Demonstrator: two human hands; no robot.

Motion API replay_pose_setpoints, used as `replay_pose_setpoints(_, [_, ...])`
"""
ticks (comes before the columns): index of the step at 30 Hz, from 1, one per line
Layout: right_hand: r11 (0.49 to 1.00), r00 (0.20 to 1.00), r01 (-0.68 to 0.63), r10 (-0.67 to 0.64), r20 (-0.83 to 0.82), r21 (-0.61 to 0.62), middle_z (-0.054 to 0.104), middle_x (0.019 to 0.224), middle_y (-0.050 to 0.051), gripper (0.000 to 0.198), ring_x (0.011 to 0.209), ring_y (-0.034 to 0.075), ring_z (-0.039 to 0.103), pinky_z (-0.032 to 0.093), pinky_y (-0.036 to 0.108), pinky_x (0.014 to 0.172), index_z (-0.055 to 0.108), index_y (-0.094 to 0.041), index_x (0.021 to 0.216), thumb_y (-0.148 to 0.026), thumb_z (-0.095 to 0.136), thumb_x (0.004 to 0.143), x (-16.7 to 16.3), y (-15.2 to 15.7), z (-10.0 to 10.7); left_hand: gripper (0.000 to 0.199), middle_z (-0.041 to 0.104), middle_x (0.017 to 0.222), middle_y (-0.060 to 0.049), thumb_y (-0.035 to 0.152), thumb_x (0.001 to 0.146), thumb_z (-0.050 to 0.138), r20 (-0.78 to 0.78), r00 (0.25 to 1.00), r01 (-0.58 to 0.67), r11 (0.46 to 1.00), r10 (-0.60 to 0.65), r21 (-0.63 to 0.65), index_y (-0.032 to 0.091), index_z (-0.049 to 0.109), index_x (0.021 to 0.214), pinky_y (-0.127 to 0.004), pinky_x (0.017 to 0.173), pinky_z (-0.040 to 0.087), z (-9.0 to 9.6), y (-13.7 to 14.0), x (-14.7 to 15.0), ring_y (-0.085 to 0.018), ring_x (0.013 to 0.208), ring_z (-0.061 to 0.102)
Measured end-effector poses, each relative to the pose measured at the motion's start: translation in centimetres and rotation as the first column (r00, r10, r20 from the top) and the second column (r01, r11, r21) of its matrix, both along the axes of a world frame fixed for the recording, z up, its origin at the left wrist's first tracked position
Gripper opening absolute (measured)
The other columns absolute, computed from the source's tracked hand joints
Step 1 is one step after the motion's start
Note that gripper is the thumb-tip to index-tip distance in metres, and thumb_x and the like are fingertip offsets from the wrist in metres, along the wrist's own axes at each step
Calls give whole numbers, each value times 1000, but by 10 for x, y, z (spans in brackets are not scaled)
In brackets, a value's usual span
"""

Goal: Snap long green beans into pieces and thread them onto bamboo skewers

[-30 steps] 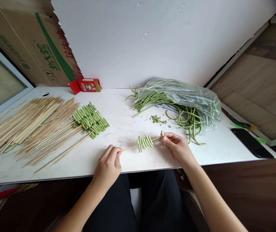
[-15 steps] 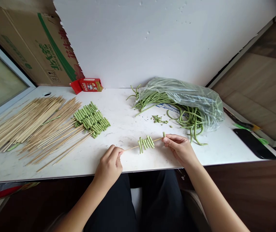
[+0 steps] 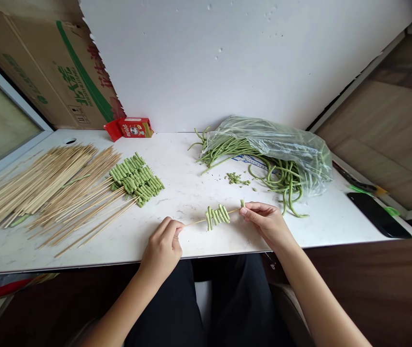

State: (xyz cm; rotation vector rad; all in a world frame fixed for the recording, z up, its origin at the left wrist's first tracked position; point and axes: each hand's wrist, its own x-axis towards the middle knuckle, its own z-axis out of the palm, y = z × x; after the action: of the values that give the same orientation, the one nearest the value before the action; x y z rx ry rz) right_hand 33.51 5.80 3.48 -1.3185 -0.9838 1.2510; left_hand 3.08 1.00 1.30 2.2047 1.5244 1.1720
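Observation:
My left hand (image 3: 164, 242) is closed on the left end of a thin wooden skewer (image 3: 196, 222), just above the front of the white table. Several short green bean pieces (image 3: 217, 217) sit crosswise on the skewer's middle, slightly fanned. At the skewer's right end, my right hand (image 3: 265, 221) pinches one more bean piece (image 3: 242, 204) between thumb and fingers. Whether the skewer tip has gone into that piece is too small to tell. Finished-looking skewers packed with bean pieces (image 3: 136, 179) lie in a pile to the left, their sticks pointing toward the front left.
Bare skewers (image 3: 35, 185) lie in a wide heap at the left. Long beans (image 3: 288, 178) spill from a clear plastic bag (image 3: 274, 135) at the back right, near small bean scraps (image 3: 237, 179). A red packet (image 3: 136, 127) stands at the back; a black phone-like slab (image 3: 379, 215) lies far right.
My right hand and its bean piece have shifted very slightly left and down along the skewer. My left hand keeps its hold almost unmoved.

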Motion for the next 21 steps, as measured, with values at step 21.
replay_pose_setpoints(21, [999,997,-50,49,-60,-8,75,77,3,33,64,14,56,50,32,65,86,-25,82,-49,99,64,-4,-2,5,21,62,87,-3,6,102,45,27,1000,-15,999,13,42,22,59,95,-27,75,52,1,2,0,-17,82,64])
